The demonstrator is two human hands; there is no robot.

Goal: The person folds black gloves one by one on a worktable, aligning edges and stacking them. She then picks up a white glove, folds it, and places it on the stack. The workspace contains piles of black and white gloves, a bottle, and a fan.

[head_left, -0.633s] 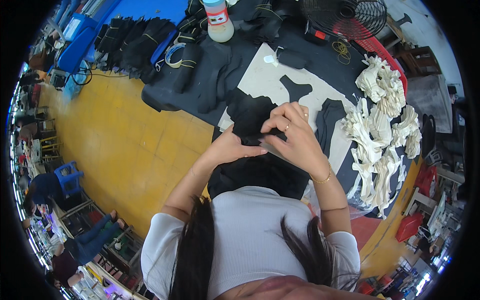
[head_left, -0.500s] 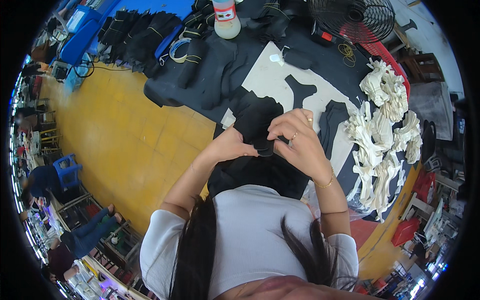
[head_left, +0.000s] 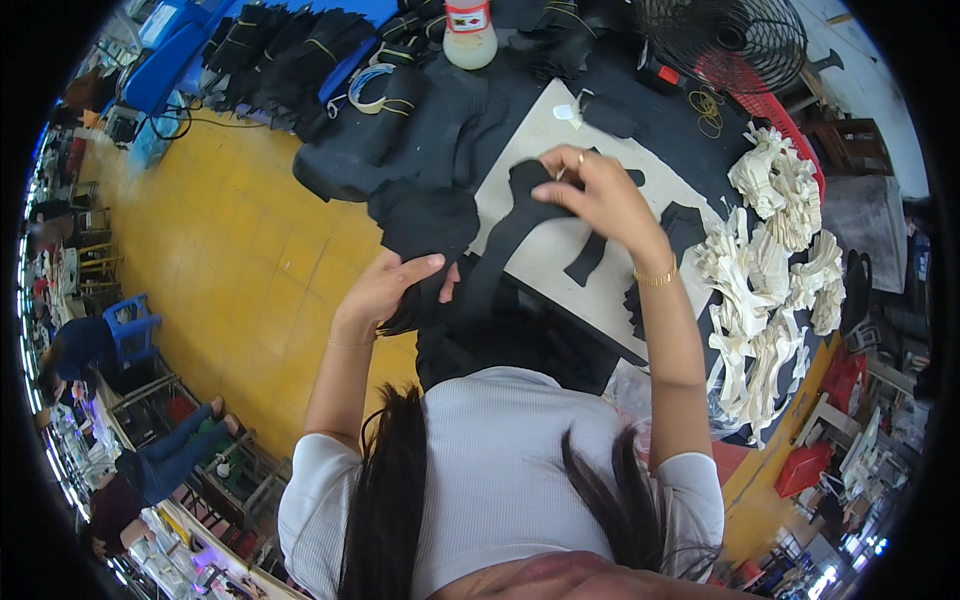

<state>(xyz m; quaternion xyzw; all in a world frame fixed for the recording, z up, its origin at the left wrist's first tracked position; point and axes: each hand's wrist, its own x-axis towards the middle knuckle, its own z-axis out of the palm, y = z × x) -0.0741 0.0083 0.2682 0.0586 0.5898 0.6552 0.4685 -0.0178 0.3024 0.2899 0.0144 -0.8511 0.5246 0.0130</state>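
Observation:
A stack of black cut fabric pieces (head_left: 425,222) is in my left hand (head_left: 385,290), whose thumb lies across its lower part. My right hand (head_left: 600,195) pinches the upper end of one single black fabric piece (head_left: 500,245), which hangs down in a curve above the pale board (head_left: 540,255). Under my right hand another black cut piece (head_left: 588,260) rests on the board, partly covered by the hand. Beside it to the right lies a small pile of black pieces (head_left: 682,225), half hidden by my right forearm.
Bundles of cream cut pieces (head_left: 765,270) cover the table's right side. At the back stand a white bottle with a red band (head_left: 470,45), a black fan (head_left: 730,38) and a red basket (head_left: 780,110). A tape roll (head_left: 370,90) lies near tied black bundles (head_left: 290,50).
My right hand has moved up and away from the stack, drawing one black piece with it. My left hand with the stack has shifted left and down.

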